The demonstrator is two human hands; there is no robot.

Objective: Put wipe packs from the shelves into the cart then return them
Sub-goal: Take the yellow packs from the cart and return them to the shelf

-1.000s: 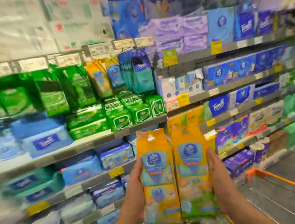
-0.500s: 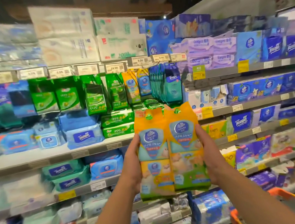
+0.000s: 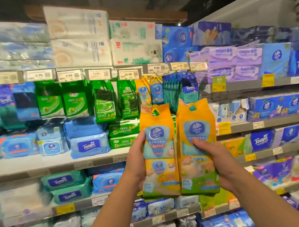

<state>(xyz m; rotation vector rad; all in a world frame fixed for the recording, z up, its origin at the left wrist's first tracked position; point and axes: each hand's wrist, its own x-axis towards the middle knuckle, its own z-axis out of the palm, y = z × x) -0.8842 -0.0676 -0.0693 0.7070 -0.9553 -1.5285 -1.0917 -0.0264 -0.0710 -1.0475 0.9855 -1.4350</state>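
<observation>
Two packs: I hold two orange wipe packs side by side, upright, at centre frame, the left pack [image 3: 160, 151] and the right pack [image 3: 197, 145] touching along their inner edges.
Left hand: my left hand [image 3: 139, 166] clasps the outer edge of the left pack, thumb on its front.
Right hand: my right hand [image 3: 217, 161] grips the right pack, fingers [image 3: 199, 143] spread over its front.
Change from half a second ago: both packs sit higher in the frame, their tops now just under the hanging orange packs [image 3: 143, 92] below the price tags [image 3: 128, 74]; my right fingers have come round onto the front.
Cart: its orange rim, seen earlier at the lower right, is now out of frame.
Shelves: the shelf edge [image 3: 55, 169] runs behind my forearms.
Hard to read: the far left and lower rows are smeared; small print on the packs is illegible; my palms are hidden behind the packs.
</observation>
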